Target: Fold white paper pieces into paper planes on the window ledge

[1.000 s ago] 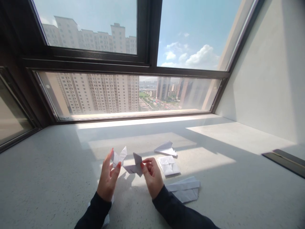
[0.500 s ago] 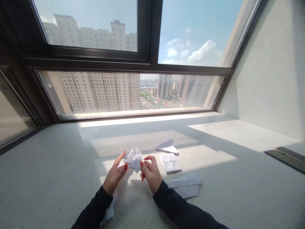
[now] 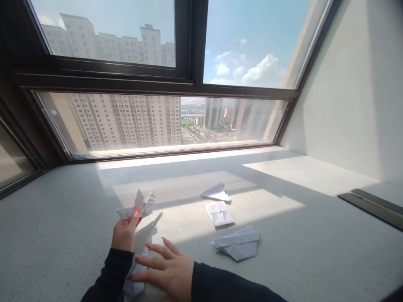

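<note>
My left hand (image 3: 125, 233) is closed on a folded white paper figure (image 3: 137, 206) with pointed flaps, held up above the pale stone sill (image 3: 63, 218). My right hand (image 3: 166, 270) is open, fingers spread and reaching left, low over the sill. Its fingertips are next to a sheet of white paper (image 3: 135, 283) lying under my left forearm. Both arms wear dark sleeves.
Three more folded papers lie to the right: a paper plane (image 3: 215, 192), a small square fold (image 3: 219, 214) and a larger flat fold (image 3: 237, 244). A dark strip (image 3: 371, 206) lies at the far right. A big window (image 3: 163, 121) runs along the back; a white wall (image 3: 352, 92) rises at right.
My right hand has let go of the paper figure and dropped toward the sheet near my left forearm. My left hand has carried the figure to the left.
</note>
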### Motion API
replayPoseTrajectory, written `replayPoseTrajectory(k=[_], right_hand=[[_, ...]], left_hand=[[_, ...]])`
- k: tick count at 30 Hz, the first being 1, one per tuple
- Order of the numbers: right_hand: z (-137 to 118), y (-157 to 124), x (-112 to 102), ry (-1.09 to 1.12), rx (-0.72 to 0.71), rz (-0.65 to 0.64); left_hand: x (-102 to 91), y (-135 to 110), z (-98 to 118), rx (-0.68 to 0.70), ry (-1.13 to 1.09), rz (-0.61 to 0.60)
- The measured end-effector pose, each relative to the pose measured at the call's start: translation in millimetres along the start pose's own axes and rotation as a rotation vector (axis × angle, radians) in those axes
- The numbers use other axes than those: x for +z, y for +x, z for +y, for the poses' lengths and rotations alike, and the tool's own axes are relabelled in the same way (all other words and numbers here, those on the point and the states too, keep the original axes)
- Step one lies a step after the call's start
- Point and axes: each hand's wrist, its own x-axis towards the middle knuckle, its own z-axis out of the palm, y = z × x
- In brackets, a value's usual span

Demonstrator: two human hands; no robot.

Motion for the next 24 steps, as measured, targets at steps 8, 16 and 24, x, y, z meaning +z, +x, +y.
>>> replayPoseTrajectory(k=[8, 16, 24], right_hand=[[14.6, 10.0, -1.3, -0.138, 0.135, 0.082], [3.1, 4.5, -5.7, -0.114, 0.071, 0.040], [15.1, 8.3, 5.1, -0.133, 0.151, 0.049]], left_hand=[[-1.9, 1.5, 1.8, 0.012, 0.012, -0.027], [-0.7, -2.7, 6.5, -0.064, -0.030, -0.059], [-2.0, -3.4, 5.5, -0.022, -0.062, -0.087]])
